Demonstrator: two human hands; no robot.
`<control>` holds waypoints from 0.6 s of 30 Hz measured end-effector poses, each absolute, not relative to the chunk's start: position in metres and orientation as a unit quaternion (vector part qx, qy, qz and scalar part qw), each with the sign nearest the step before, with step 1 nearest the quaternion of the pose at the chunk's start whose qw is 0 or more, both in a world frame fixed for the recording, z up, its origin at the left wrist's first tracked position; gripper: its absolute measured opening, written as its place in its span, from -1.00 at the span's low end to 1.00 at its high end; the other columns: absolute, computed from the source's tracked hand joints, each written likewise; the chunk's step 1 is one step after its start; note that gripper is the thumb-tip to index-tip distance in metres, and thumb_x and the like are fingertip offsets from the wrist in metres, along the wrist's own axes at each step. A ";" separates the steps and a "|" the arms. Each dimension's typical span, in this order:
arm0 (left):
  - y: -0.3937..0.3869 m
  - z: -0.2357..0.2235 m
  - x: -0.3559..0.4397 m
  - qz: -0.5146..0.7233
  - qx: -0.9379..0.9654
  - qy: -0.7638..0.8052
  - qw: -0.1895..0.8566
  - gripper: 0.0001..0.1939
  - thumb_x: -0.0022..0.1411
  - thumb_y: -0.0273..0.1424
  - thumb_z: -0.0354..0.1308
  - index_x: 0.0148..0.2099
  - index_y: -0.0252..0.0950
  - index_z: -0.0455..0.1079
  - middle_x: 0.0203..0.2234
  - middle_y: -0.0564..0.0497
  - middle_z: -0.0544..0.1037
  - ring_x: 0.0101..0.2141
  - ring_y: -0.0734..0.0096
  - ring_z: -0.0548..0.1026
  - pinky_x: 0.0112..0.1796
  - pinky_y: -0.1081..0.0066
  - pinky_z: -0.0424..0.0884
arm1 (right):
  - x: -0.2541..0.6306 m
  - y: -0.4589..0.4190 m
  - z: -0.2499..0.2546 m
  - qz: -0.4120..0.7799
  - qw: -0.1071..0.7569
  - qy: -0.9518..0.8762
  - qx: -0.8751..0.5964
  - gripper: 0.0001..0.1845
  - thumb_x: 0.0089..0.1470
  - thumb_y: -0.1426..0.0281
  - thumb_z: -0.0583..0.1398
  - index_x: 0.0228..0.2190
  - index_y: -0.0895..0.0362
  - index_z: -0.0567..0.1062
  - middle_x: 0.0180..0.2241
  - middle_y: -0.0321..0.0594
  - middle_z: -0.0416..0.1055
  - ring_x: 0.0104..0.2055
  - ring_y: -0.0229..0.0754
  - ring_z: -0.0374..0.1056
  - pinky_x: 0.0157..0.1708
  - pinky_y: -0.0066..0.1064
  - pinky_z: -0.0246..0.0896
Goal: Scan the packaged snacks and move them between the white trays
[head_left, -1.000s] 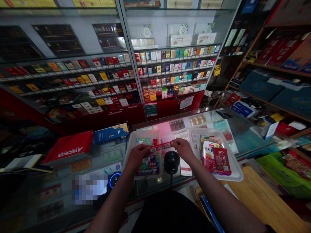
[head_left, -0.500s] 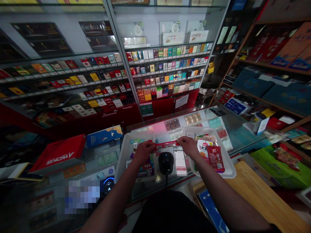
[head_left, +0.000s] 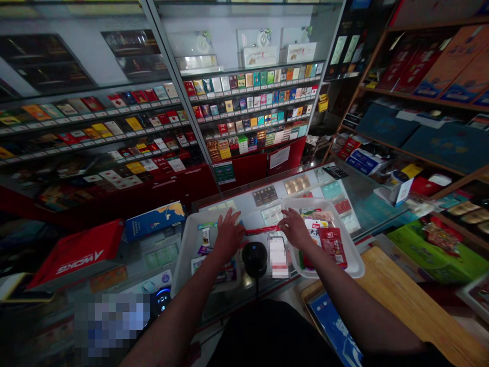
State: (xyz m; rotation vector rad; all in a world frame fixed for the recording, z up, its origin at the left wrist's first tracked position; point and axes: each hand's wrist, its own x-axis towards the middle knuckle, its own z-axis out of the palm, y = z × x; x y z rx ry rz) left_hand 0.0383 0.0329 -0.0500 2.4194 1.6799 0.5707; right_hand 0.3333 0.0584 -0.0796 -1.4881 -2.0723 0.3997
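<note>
A narrow red packet stretches between my two hands, turned so that only a thin strip of it shows. My left hand is at its left end, with the upper fingers spread and the lower grip partly hidden. At the other end, my right hand pinches the packet near the thumb, its other fingers raised. Just below the packet stands a black scanner on a cable. A phone with a lit screen lies beside it. White trays of snack packets flank them: a left tray and a right tray.
The glass counter bears a red box, a blue box and a calculator. Cigarette packs fill shelves opposite. A wooden board and a green box are at right.
The red packet has turned from showing its printed face to a thin edge. My left hand's fingers have spread upward, and my right hand's fingers have lifted. The view has shifted slightly right.
</note>
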 end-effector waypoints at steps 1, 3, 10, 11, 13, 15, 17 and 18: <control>0.033 -0.050 0.039 0.182 0.813 0.551 0.056 -0.85 0.25 -0.46 0.19 -0.29 -0.21 0.59 0.32 -0.14 0.33 0.42 -0.18 0.01 0.31 -0.36 -0.18 | 0.334 0.059 -0.081 0.139 0.268 -0.777 -0.553 -0.81 0.16 0.46 0.21 -0.39 0.11 0.66 0.20 0.01 0.40 0.37 0.11 0.11 0.33 0.08 0.00; 0.033 -0.050 0.040 0.173 0.825 0.537 0.041 -0.87 0.21 -0.45 0.24 -0.20 -0.21 0.60 0.33 -0.16 0.31 0.42 -0.20 -0.01 0.32 -0.36 -0.23 | 0.334 0.059 -0.084 0.126 0.255 -0.783 -0.553 -0.80 0.16 0.47 0.21 -0.40 0.11 0.66 0.21 0.00 0.39 0.38 0.12 0.09 0.34 0.09 -0.02; 0.035 -0.048 0.047 0.159 0.820 0.548 0.034 -0.83 0.26 -0.46 0.18 -0.34 -0.22 0.58 0.31 -0.11 0.35 0.42 -0.19 0.00 0.31 -0.38 -0.22 | 0.337 0.062 -0.088 0.115 0.235 -0.792 -0.552 -0.78 0.19 0.44 0.20 -0.39 0.09 0.67 0.20 -0.02 0.41 0.34 0.08 0.16 0.34 0.11 -0.03; 0.036 -0.047 0.048 0.158 0.820 0.549 0.034 -0.82 0.26 -0.46 0.17 -0.35 -0.22 0.58 0.31 -0.11 0.36 0.42 -0.19 0.00 0.31 -0.38 -0.21 | 0.338 0.063 -0.088 0.115 0.235 -0.791 -0.553 -0.77 0.19 0.44 0.19 -0.39 0.09 0.67 0.20 -0.02 0.41 0.33 0.08 0.17 0.34 0.12 -0.02; 0.036 -0.045 0.050 0.159 0.821 0.548 0.038 -0.82 0.26 -0.46 0.17 -0.35 -0.22 0.58 0.30 -0.12 0.36 0.42 -0.18 0.00 0.31 -0.38 -0.22 | 0.340 0.063 -0.086 0.111 0.238 -0.789 -0.555 -0.77 0.19 0.43 0.19 -0.39 0.08 0.67 0.19 -0.01 0.41 0.33 0.10 0.19 0.33 0.14 -0.01; 0.035 -0.041 0.052 0.165 0.818 0.550 0.045 -0.82 0.25 -0.47 0.17 -0.35 -0.22 0.59 0.30 -0.13 0.36 0.42 -0.18 0.00 0.32 -0.37 -0.23 | 0.342 0.062 -0.083 0.105 0.246 -0.787 -0.556 -0.78 0.18 0.44 0.20 -0.39 0.08 0.67 0.19 -0.02 0.42 0.33 0.13 0.17 0.32 0.15 0.01; 0.034 -0.037 0.056 0.174 0.816 0.549 0.050 -0.83 0.24 -0.48 0.18 -0.32 -0.21 0.60 0.30 -0.15 0.35 0.42 -0.18 0.01 0.32 -0.36 -0.23 | 0.346 0.060 -0.079 0.095 0.253 -0.786 -0.556 -0.79 0.17 0.44 0.21 -0.39 0.08 0.67 0.17 -0.03 0.44 0.34 0.16 0.16 0.32 0.16 0.02; 0.034 -0.035 0.058 0.177 0.816 0.548 0.050 -0.83 0.23 -0.49 0.18 -0.30 -0.21 0.60 0.31 -0.15 0.35 0.42 -0.18 0.01 0.32 -0.36 -0.21 | 0.348 0.058 -0.076 0.090 0.255 -0.785 -0.557 -0.79 0.17 0.44 0.21 -0.39 0.08 0.67 0.17 -0.03 0.44 0.35 0.17 0.15 0.31 0.16 0.02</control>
